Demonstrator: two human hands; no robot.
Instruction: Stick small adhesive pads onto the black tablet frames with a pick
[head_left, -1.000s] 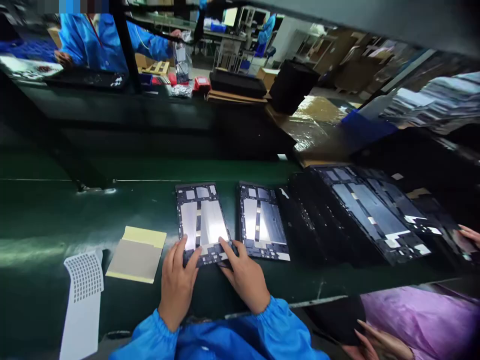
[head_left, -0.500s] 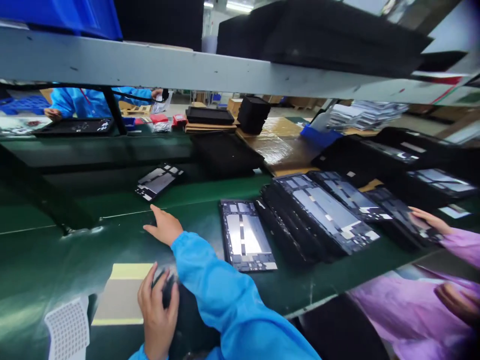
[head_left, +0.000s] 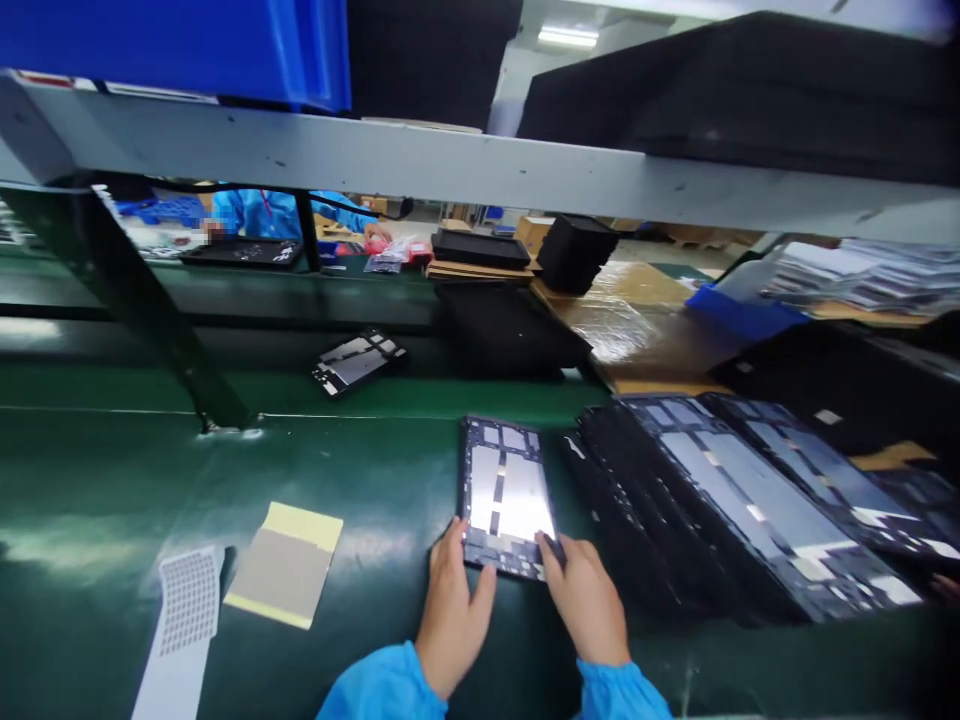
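An opened tablet (head_left: 510,490), its silver battery and circuit parts showing, lies on the green bench between my hands. My left hand (head_left: 456,610) has its fingers against the tablet's lower left edge, thumb at the bottom edge. At the lower right corner, my right hand (head_left: 589,598) grips with the thumb on top; its other fingers are partly hidden. Just right of it stands a leaning stack of similar tablets (head_left: 720,470). To the left lie a grey sheet with yellow bands (head_left: 283,568) and a white strip of small grey labels (head_left: 187,605).
Another opened tablet (head_left: 356,360) lies farther back near a black tray (head_left: 510,325). A slanted green post (head_left: 161,310) rises on the left, under a grey shelf beam (head_left: 420,160) crossing overhead. A co-worker in blue sleeves (head_left: 262,212) is across the bench.
My right hand has come back from reaching left across the bench to the tablet's right corner. My left hand has moved right, from beside the grey sheet to the tablet. The view has shifted left.
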